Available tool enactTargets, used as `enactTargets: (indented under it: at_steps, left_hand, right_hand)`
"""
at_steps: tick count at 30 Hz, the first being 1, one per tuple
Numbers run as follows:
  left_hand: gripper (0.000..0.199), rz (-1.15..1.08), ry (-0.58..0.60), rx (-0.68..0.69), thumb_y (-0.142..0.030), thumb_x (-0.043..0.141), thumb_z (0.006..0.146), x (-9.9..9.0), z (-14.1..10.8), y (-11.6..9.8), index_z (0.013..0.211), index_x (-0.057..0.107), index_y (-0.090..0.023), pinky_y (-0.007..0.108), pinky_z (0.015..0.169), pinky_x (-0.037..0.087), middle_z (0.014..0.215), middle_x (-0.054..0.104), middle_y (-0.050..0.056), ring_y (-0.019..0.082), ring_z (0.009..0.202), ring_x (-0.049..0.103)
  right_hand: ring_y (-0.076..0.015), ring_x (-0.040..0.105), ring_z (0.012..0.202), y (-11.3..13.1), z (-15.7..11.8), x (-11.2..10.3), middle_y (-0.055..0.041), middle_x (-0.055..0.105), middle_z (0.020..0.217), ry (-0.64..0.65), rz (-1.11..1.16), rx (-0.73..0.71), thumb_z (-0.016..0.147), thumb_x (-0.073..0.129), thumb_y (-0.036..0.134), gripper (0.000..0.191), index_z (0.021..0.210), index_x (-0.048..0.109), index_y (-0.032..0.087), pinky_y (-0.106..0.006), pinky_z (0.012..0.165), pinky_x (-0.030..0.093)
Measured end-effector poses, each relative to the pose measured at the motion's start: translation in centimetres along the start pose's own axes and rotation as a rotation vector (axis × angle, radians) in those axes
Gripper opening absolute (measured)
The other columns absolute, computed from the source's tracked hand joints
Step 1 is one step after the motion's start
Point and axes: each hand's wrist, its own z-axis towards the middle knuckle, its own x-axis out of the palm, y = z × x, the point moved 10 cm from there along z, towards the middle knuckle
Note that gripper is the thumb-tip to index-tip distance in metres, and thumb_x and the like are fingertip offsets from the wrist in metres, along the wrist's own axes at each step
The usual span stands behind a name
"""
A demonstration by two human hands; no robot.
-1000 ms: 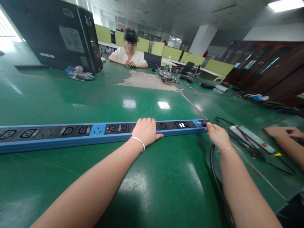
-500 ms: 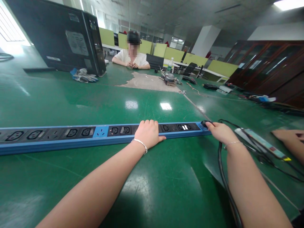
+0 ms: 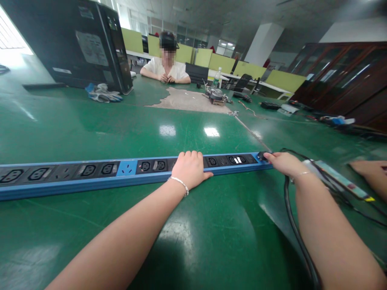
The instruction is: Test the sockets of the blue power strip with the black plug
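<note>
A long blue power strip (image 3: 127, 167) with black socket panels lies across the green table. My left hand (image 3: 191, 168) is wrapped over its middle, fingers across the far edge and thumb along the near side, hiding some sockets. At the strip's right end, my right hand (image 3: 284, 163) grips a black plug (image 3: 263, 156) that sits against the blue end socket. From that hand a thick black cable (image 3: 292, 217) hangs down toward me. How deep the plug sits, I cannot tell.
A white power strip (image 3: 341, 179) with thin cables lies right, beside another person's hand (image 3: 370, 173). A black computer case (image 3: 81, 48) and gloves (image 3: 104, 93) stand back left. A person (image 3: 165, 64) sits opposite, near a bottle (image 3: 216, 78) and a metal device (image 3: 216, 96).
My right hand and the plug have shifted slightly right as the view moved a little. My left hand stays on the power strip.
</note>
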Motion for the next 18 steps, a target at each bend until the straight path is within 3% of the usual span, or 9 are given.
enactTargets:
  at_steps: [4,7,18]
  left_hand:
    - [0.061,-0.002,0.003,-0.003,-0.067,0.053,0.073,0.0,-0.1,0.0,0.100,0.055,-0.013,0.037,0.077,0.035,0.093,0.061,0.011,0.027,0.089,0.055]
    - [0.060,0.000,0.011,-0.014,-0.067,0.053,0.073,0.0,-0.1,0.1,0.099,0.055,-0.013,0.036,0.077,0.035,0.093,0.061,0.011,0.027,0.089,0.055]
    - [0.061,-0.005,0.042,-0.034,-0.068,0.053,0.073,0.2,-0.1,0.2,0.103,0.054,-0.014,0.036,0.081,0.035,0.098,0.062,0.012,0.027,0.093,0.055]
  right_hand:
    - [-0.0248,0.062,0.092,-0.1,-0.9,1.4,-0.0201,0.066,0.105,0.043,-0.014,0.052,0.089,0.032,0.043,0.049,0.098,0.065,0.008,-0.030,0.075,0.044]
    - [-0.0255,0.061,0.098,-0.1,-1.6,1.8,-0.0210,0.064,0.109,0.038,-0.005,0.057,0.091,0.027,0.043,0.053,0.107,0.061,0.007,-0.032,0.079,0.045]
    - [-0.0273,0.060,0.103,0.0,-0.4,2.0,-0.0220,0.062,0.113,0.082,-0.064,0.015,0.090,0.028,0.045,0.054,0.105,0.062,0.007,-0.035,0.085,0.044]
